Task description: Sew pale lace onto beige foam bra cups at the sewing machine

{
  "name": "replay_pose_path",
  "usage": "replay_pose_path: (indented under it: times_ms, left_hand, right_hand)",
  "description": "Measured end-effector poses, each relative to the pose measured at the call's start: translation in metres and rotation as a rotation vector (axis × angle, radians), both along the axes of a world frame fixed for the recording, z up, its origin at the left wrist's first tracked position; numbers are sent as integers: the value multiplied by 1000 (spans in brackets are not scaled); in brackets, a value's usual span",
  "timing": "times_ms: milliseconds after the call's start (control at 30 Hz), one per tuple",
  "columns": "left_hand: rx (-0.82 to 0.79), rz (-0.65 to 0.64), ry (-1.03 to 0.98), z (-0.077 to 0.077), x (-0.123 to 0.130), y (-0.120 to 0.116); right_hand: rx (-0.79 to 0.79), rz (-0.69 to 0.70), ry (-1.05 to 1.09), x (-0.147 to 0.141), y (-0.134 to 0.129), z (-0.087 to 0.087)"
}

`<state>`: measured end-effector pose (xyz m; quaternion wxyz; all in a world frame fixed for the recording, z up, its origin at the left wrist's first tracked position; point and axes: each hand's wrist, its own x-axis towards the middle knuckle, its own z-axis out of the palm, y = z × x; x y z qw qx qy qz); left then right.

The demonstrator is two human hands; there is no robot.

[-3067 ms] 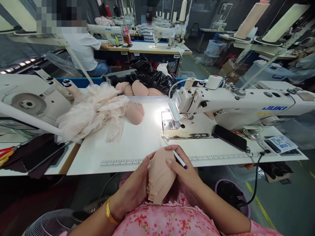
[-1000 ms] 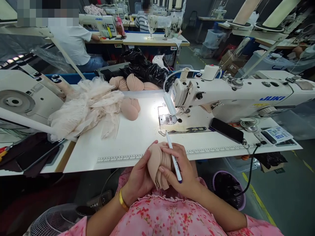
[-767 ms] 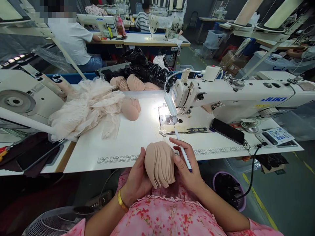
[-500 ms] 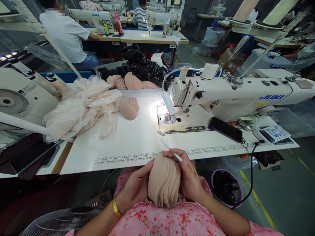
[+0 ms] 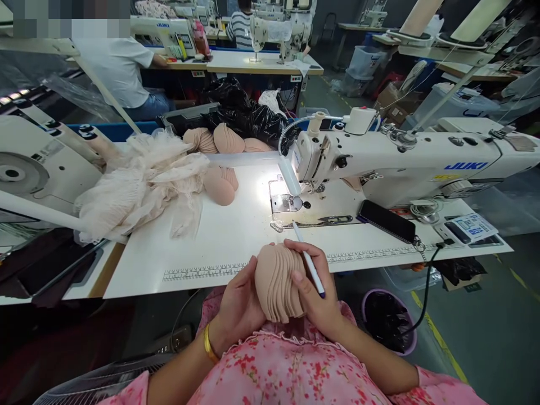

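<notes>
A fanned stack of beige bra cups (image 5: pixel 278 284) is held between my two hands at the table's front edge. My left hand (image 5: pixel 240 298) grips the stack's left side, thumb along the edge. On the other side my right hand (image 5: pixel 318 287) presses the layers with its thumb, and it also keeps a white marker pen (image 5: pixel 312 270) with a dark blue end, whose thin tip points away from me. Some fingers of both hands are hidden behind the cups. More beige cups (image 5: pixel 220 185) lie on the table beyond, left of the sewing machine.
The sewing machine (image 5: pixel 400 152) stands at the right, its lamp lit. A black phone (image 5: pixel 386 221) and thread snips (image 5: pixel 335 219) lie by it. Sheer cream fabric (image 5: pixel 139 185) is heaped at the left. More cup stacks (image 5: pixel 228 138) rest behind. A co-worker (image 5: pixel 118 70) sits farther back.
Both hands have moved the cup stack slightly up and away from me. My right thumb now lies across the layers, and the pen has turned, its tip nearer the machine.
</notes>
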<state>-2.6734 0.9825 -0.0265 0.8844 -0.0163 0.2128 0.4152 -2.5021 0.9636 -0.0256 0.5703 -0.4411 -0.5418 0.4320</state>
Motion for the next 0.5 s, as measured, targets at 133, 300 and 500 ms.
replay_pose_path:
  times_ms: [133,300,500]
  left_hand:
    - [-9,-30,0,2,2,2]
    - [39,-14,-22,4,2,3]
    - [78,10,-51,-1,-4,3]
  right_hand:
    - [13,-3,12,-2,-1,-1]
    - [-33,1,35,-7,-2,-1]
    - [9,63,30,-5,-1,-3]
